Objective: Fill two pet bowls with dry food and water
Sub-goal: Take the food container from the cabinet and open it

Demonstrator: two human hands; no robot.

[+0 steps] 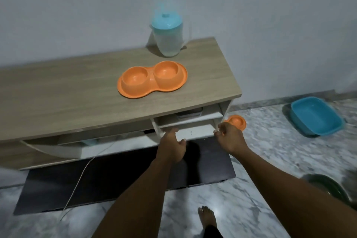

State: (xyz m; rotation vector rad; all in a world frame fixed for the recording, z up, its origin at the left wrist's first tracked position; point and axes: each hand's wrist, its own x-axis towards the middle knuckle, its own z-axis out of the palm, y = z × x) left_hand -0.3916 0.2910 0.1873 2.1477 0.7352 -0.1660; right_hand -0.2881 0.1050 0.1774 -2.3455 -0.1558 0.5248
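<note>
Both bowls of the orange double bowl (152, 79) sit dry and unfilled on the wooden surface (67, 91). The lidded water jug (168, 38) stands just behind them, against the wall. My hands are down at the open shelf (195, 131) under the surface. The left hand (172, 146) has loosely curled fingers and holds nothing I can see. The fingers of the right hand (230, 138) are bent in front of a small orange dish (236, 120) on the floor, and I cannot tell whether they pinch anything.

I see no dry food anywhere, so I am probably hunting for it in here. The worry is pulling out a bag or box blind, catching it on the shelf edge and spilling kibble onto the dark mat (116, 176). Rising too fast, I could bump the overhanging surface and jolt the jug. If its lid is loose, water lands in the wrong bowl. A thin white cord (77, 183) trails across the mat near my feet, and snagging it could tug whatever it feeds.
</note>
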